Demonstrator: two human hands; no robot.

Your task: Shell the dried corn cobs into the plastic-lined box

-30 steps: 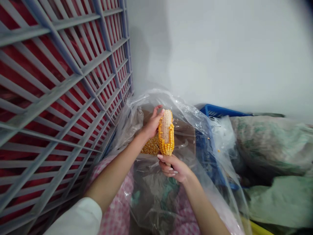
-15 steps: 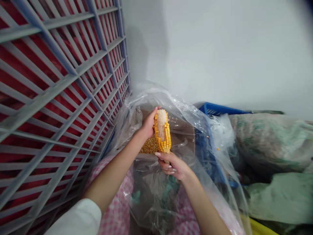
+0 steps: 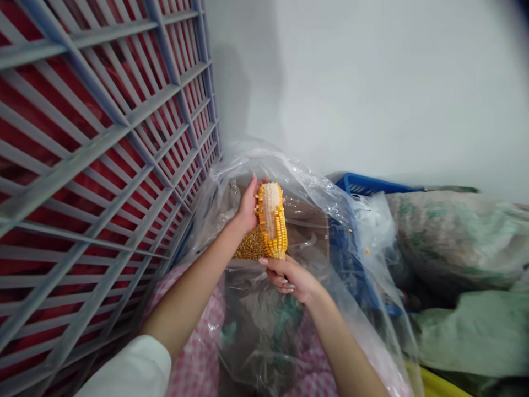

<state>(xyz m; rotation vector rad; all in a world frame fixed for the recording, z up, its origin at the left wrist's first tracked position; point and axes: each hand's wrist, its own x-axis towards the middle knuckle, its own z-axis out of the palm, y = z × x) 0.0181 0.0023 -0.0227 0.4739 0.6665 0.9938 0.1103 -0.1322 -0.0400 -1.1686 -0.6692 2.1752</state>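
A yellow corn cob (image 3: pixel 273 221), part of it stripped bare down the middle, stands upright over an open clear plastic bag (image 3: pixel 306 182). My left hand (image 3: pixel 247 205) is wrapped round the cob's upper left side, thumb against the kernels. My right hand (image 3: pixel 289 278) grips the cob's lower end from below. A heap of loose kernels (image 3: pixel 250 249) lies inside the bag just under my left wrist.
A grey slatted crate wall (image 3: pixel 103 154) with red behind it stands at the left. A blue basket (image 3: pixel 367 187) sits behind the bag. Greenish sacks (image 3: pixel 458 242) lie at the right. Pink checked cloth (image 3: pixel 194 364) shows below. A white wall (image 3: pixel 372 82) is behind.
My left hand has slid along the cob's upper left side and its fingers have shifted. The cob has drifted slightly left. My right hand stays on the lower end.
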